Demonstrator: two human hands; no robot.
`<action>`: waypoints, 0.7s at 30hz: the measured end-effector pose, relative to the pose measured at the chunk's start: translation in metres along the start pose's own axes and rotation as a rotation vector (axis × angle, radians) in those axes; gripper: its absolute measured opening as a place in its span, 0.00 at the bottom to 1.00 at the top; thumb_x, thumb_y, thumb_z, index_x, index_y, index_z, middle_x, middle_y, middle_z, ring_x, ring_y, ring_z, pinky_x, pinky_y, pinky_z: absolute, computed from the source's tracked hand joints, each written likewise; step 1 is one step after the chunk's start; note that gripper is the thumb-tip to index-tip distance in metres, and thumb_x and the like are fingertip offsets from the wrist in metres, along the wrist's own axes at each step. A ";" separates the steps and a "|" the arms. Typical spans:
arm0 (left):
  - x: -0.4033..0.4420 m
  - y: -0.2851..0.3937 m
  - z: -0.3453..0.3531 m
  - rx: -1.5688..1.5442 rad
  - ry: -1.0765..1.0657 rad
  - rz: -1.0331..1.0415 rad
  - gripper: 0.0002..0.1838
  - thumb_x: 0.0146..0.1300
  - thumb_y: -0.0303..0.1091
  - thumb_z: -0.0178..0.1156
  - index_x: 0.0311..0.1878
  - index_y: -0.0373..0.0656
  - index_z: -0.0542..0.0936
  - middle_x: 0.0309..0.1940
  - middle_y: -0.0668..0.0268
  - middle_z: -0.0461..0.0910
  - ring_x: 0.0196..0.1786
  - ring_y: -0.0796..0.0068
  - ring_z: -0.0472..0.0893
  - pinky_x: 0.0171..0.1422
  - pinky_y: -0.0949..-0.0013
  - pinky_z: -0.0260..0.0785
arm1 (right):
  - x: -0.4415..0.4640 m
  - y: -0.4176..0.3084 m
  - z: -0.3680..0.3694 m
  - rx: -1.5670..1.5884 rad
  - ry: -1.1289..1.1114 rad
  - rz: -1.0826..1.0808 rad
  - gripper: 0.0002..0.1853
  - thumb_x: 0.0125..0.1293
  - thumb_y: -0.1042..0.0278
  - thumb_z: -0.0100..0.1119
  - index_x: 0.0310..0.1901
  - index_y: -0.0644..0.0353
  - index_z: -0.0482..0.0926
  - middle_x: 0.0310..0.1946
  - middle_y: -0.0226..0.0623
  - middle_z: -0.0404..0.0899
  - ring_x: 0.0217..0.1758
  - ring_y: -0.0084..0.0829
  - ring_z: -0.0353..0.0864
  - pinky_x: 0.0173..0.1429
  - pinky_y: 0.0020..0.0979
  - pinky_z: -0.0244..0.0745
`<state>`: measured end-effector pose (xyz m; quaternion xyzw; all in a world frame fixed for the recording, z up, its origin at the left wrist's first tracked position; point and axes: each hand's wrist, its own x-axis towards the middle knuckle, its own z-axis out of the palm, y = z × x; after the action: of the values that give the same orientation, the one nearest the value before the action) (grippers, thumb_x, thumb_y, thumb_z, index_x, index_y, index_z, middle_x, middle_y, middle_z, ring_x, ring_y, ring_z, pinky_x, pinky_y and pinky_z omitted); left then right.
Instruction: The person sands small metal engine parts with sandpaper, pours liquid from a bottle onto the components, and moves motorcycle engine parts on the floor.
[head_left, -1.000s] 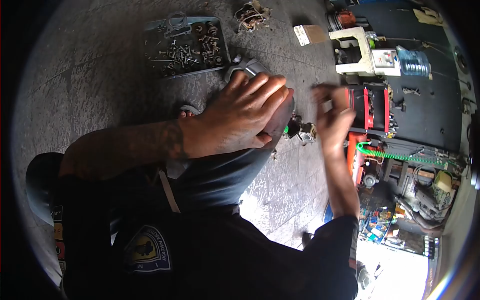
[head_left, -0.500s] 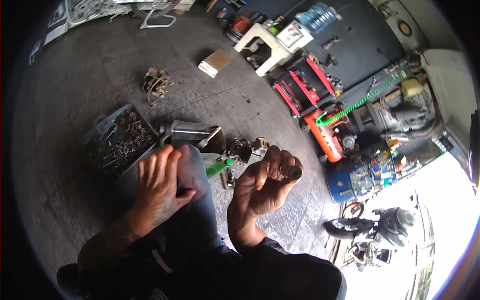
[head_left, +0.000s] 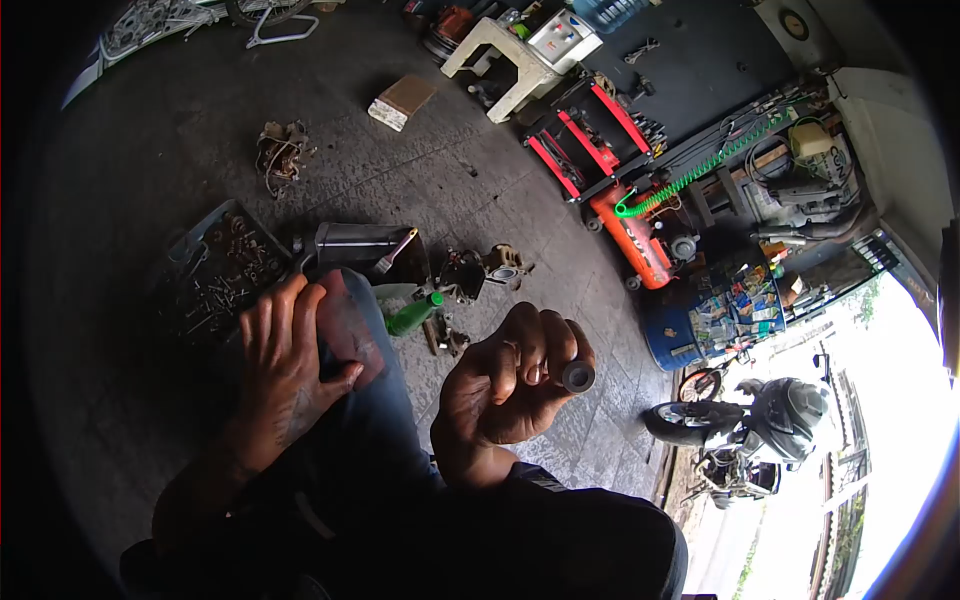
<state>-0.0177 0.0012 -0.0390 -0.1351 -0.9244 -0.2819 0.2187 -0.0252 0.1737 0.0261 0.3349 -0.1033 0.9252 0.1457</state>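
Presently, a small hollow round part (head_left: 578, 377) is held up above the floor (head_left: 540, 250).
The right hand (head_left: 515, 380) pinches it between thumb and curled fingers, its open end facing the camera. The left hand (head_left: 283, 365) rests on the knee (head_left: 352, 330), thumb spread from the fingers. A brush (head_left: 396, 253) lies at the right edge of a dark pan (head_left: 350, 238).

Matt grey metal ring (head_left: 578, 391), glossy green plastic bottle (head_left: 412, 315), rough floor (head_left: 500, 215), matt cloth trousers (head_left: 385, 400)
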 end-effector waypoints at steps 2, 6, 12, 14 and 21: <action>0.000 0.002 -0.001 0.009 -0.007 -0.011 0.48 0.41 0.44 0.79 0.65 0.38 0.65 0.65 0.54 0.65 0.64 0.56 0.67 0.66 0.51 0.59 | -0.002 0.000 0.002 0.007 -0.003 0.010 0.09 0.66 0.71 0.67 0.43 0.52 0.77 0.35 0.24 0.69 0.36 0.21 0.65 0.25 0.19 0.63; 0.000 0.001 -0.001 -0.019 0.009 0.006 0.49 0.41 0.44 0.79 0.65 0.38 0.65 0.65 0.54 0.65 0.64 0.56 0.67 0.66 0.50 0.59 | -0.004 0.001 0.003 0.012 -0.025 0.037 0.09 0.65 0.72 0.68 0.44 0.51 0.77 0.34 0.24 0.69 0.36 0.21 0.66 0.25 0.19 0.64; 0.002 0.001 -0.002 0.012 -0.021 -0.021 0.48 0.41 0.44 0.79 0.66 0.39 0.65 0.65 0.54 0.65 0.64 0.56 0.67 0.66 0.51 0.59 | -0.004 0.002 0.000 -0.003 -0.015 0.040 0.09 0.66 0.71 0.67 0.43 0.51 0.77 0.33 0.25 0.68 0.35 0.22 0.66 0.24 0.19 0.63; 0.001 0.000 -0.001 -0.030 -0.023 -0.029 0.50 0.43 0.49 0.77 0.67 0.39 0.64 0.65 0.52 0.64 0.65 0.52 0.65 0.68 0.50 0.57 | -0.001 0.003 -0.002 -0.170 -0.028 0.085 0.07 0.68 0.72 0.64 0.42 0.54 0.75 0.34 0.27 0.68 0.35 0.22 0.65 0.24 0.18 0.60; -0.002 -0.005 0.004 -0.005 0.073 0.022 0.49 0.38 0.48 0.79 0.63 0.32 0.70 0.63 0.54 0.68 0.62 0.58 0.70 0.61 0.53 0.62 | 0.011 0.012 -0.062 -1.619 -0.831 0.480 0.07 0.62 0.80 0.66 0.41 0.64 0.79 0.38 0.39 0.82 0.39 0.28 0.83 0.39 0.29 0.78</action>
<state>-0.0194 -0.0010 -0.0456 -0.1354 -0.9135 -0.2867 0.2549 -0.0744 0.1823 -0.0146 0.4049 -0.8251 0.3833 0.0910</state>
